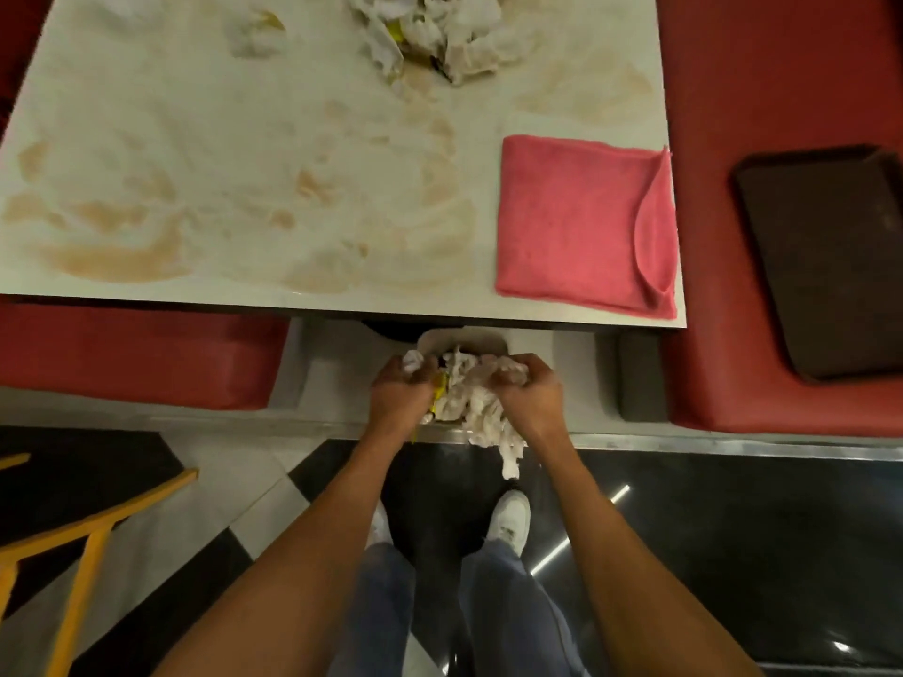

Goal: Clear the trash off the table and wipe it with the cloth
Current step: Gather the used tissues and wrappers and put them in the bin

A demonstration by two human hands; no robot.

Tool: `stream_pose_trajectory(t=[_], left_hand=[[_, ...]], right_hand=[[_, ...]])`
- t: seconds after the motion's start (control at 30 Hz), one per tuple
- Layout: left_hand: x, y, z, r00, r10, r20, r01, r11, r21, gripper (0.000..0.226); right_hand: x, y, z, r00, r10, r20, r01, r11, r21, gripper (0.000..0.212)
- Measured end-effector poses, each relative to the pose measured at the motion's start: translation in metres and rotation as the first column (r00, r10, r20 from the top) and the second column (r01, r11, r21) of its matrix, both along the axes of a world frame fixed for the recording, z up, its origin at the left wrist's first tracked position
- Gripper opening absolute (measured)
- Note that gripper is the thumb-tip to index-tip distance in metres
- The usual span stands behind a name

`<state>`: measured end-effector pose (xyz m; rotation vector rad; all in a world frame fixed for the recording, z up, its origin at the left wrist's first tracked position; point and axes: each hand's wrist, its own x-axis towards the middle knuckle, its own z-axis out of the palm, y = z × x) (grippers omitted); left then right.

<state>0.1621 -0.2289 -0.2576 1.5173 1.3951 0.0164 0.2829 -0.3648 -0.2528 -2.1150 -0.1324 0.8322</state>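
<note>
Head view: below the table's near edge, the left hand and right hand clutched one wad of crumpled tissues, which hid most of a pale container. The folded pink cloth lay flat at the near right corner, square to the edges. A far-edge tissue pile was cut off.

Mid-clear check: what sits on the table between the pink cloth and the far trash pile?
Nothing loose: in the head view, only smeared bare tabletop separates the pink cloth from the trash pile.
</note>
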Motion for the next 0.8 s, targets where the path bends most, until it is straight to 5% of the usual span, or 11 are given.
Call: stream_pose_trajectory(t=[0.13,0.37,0.57,0.8], left_hand=[[0.013,0.021,-0.052,0.994,-0.071,-0.084,0.077,0.995,0.061,0.039],[0.025,0.04,-0.129,0.997,-0.071,0.006,0.07,0.995,0.074,0.035],[0.03,0.042,-0.171,0.999,-0.014,0.032,0.013,1.0,0.026,0.038],[0.045,0.027,-0.189,0.997,-0.075,0.011,0.075,0.997,0.029,0.046]], right_hand=[[0.017,0.024,-0.055,0.995,0.006,0.101,-0.003,0.999,-0.032,0.03],[0.028,0.052,-0.143,0.986,0.009,0.169,-0.016,0.999,0.038,0.027],[0.016,0.045,-0.197,0.892,0.45,-0.048,-0.452,0.882,-0.132,0.067],[0.028,0.014,-0.195,0.983,0.183,0.017,-0.179,0.977,-0.117,0.034]])
